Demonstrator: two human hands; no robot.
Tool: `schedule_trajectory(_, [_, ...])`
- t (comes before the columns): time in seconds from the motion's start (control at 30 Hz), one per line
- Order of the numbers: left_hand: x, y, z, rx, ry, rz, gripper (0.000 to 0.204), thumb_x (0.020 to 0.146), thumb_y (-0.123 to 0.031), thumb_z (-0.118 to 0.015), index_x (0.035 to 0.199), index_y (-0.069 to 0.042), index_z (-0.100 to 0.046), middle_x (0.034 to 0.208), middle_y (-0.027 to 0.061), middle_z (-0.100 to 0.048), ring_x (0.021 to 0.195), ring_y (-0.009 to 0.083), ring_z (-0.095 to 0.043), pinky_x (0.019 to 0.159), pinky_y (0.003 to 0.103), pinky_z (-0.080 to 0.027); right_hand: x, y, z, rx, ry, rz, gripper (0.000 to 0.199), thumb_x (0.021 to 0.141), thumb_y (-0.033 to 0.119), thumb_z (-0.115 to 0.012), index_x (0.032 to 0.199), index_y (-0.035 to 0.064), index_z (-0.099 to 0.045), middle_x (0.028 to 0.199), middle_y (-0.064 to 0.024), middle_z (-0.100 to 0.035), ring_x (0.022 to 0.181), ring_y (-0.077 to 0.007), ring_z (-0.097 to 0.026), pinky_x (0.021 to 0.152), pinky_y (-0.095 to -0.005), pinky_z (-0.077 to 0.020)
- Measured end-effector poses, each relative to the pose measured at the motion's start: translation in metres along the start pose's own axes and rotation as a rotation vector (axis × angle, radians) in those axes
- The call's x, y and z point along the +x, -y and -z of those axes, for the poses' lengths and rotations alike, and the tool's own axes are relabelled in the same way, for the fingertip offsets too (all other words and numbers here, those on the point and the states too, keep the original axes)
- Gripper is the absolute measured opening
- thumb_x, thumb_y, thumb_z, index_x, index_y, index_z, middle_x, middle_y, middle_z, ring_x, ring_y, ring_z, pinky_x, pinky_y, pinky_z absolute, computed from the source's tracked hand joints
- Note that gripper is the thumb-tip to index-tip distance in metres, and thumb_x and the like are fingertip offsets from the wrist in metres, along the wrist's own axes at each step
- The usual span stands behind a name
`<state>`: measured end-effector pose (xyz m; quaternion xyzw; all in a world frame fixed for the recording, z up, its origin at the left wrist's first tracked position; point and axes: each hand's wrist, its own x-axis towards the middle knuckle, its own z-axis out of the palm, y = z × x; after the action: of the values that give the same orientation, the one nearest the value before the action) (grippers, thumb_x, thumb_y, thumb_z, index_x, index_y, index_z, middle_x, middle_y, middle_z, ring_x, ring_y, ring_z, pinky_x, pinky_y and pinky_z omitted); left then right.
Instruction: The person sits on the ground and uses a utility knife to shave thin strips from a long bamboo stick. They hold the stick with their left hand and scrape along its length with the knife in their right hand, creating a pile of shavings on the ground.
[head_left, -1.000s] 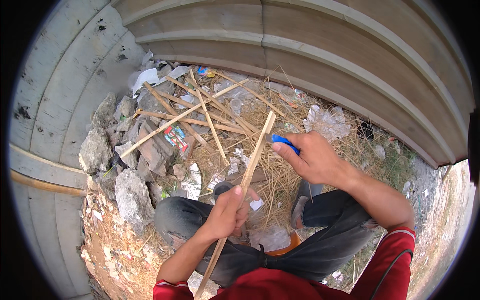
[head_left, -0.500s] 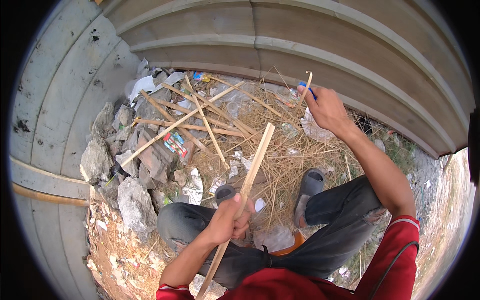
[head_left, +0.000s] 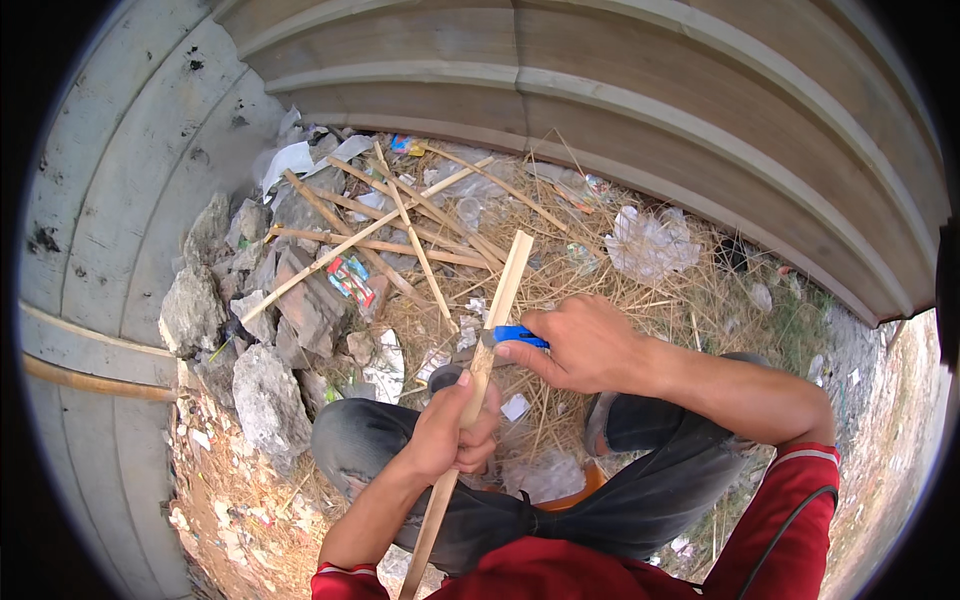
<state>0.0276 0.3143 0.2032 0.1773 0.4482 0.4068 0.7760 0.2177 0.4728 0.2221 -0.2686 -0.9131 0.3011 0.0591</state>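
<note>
A long pale bamboo strip [head_left: 503, 296] runs from my lap up toward the wall. My left hand [head_left: 450, 432] grips it around its middle. My right hand [head_left: 585, 345] holds a blue-handled knife [head_left: 517, 336], and the blade end rests against the strip just above my left hand. My knees in dark grey trousers [head_left: 650, 440] are bent under both hands.
Several cut bamboo sticks [head_left: 400, 225] lie crossed on dry straw ahead. Grey rubble stones [head_left: 255, 385] pile at the left, with plastic litter [head_left: 650, 245] near the corrugated metal wall [head_left: 600, 90]. A pipe [head_left: 95, 382] crosses the left wall.
My right hand swung out far toward the wall with the knife, then came back down to the strip. My left hand kept its grip on the strip.
</note>
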Motion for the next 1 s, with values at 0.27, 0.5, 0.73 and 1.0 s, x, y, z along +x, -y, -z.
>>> schedule_trajectory(0.27, [-0.008,0.009,0.007,0.1,0.124,0.033,0.057,0.11,-0.059,-0.03,0.107,-0.007,-0.053,0.059,-0.0056,-0.026,0.043,0.0059,-0.021,0.04,0.025,-0.018,0.025,-0.134,0.081,-0.005,-0.571,-0.434,0.072,0.106,0.057,-0.043,0.08,-0.0046,-0.07,0.06,-0.0242,-0.059,0.064,-0.0439,-0.063,0.066,-0.0522,-0.0496])
schedule_trajectory(0.5, [0.013,0.012,0.003,0.21,-0.184,-0.226,0.046,0.114,-0.046,-0.034,0.109,-0.004,-0.054,0.058,-0.0056,-0.031,0.046,0.0053,-0.029,0.043,0.024,-0.023,0.014,-0.039,0.043,0.134,-0.26,-0.122,0.066,0.105,0.053,-0.049,0.077,-0.0031,-0.067,0.06,-0.0234,-0.058,0.06,-0.0421,-0.061,0.063,-0.0523,-0.0481])
schedule_trajectory(0.73, [0.022,0.016,-0.004,0.463,-0.339,-0.323,0.041,0.113,-0.039,-0.04,0.109,-0.003,-0.058,0.056,-0.0034,-0.043,0.046,0.0069,-0.038,0.045,0.025,-0.031,0.007,-0.001,0.002,0.11,0.016,0.02,0.057,0.104,0.05,-0.054,0.083,-0.0007,-0.07,0.06,-0.0233,-0.061,0.058,-0.0463,-0.063,0.061,-0.054,-0.0528])
schedule_trajectory(1.0, [0.013,0.027,-0.002,0.773,-0.347,-0.353,0.041,0.112,-0.036,-0.04,0.102,-0.002,-0.061,0.056,-0.001,-0.047,0.052,0.0086,-0.046,0.05,0.03,-0.037,0.033,-0.122,0.064,-0.061,-0.414,-0.411,0.067,0.105,0.052,-0.049,0.079,-0.0059,-0.069,0.062,-0.0262,-0.061,0.064,-0.0437,-0.064,0.067,-0.0519,-0.0511])
